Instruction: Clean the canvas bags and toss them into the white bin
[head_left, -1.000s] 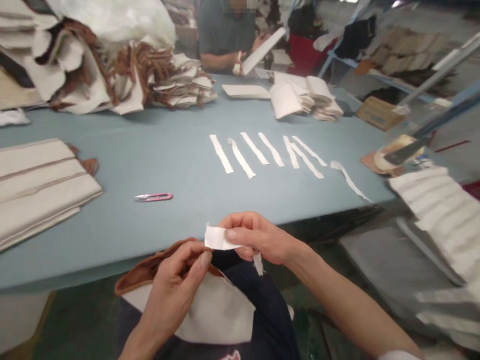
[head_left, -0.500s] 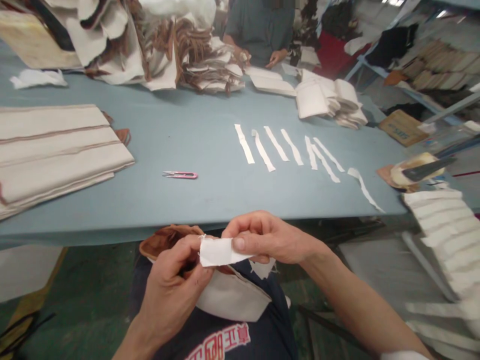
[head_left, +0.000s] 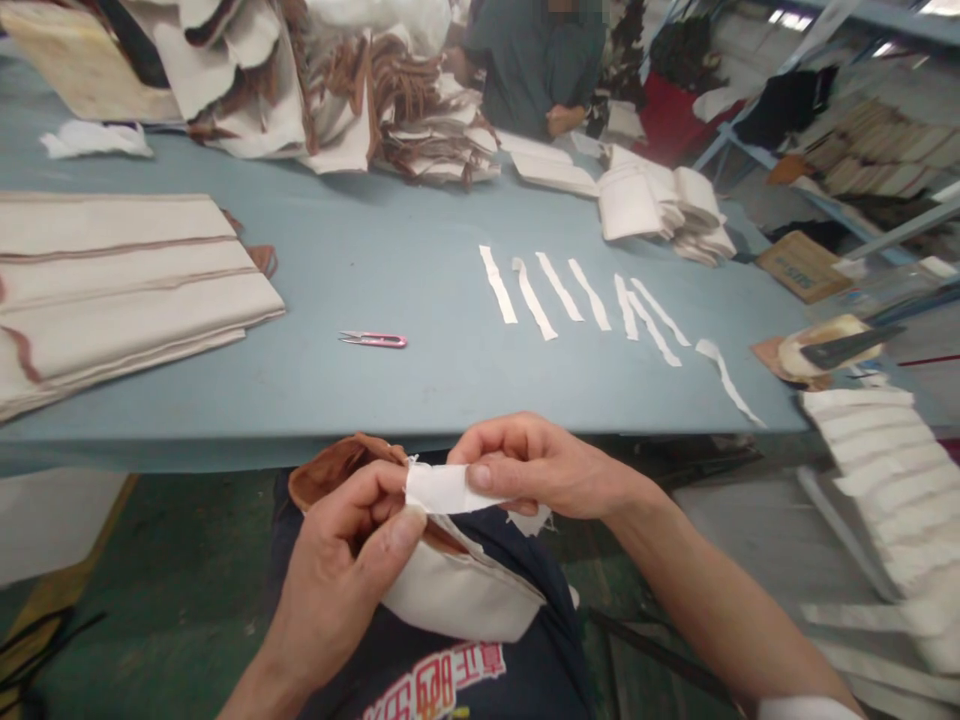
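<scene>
While pinching frayed end of now-flatter white strip w/ L hand at 7 o'clock, grips farther along w/ R hand at 5, exposing face for close handling.

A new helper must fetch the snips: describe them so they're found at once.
Start at the blue-green table. Between the folded cream cloth on its left and the white strips farther right lie the snips. Their pink handle and thin pointed blades set them apart from those pale, flat neighbours.
</scene>
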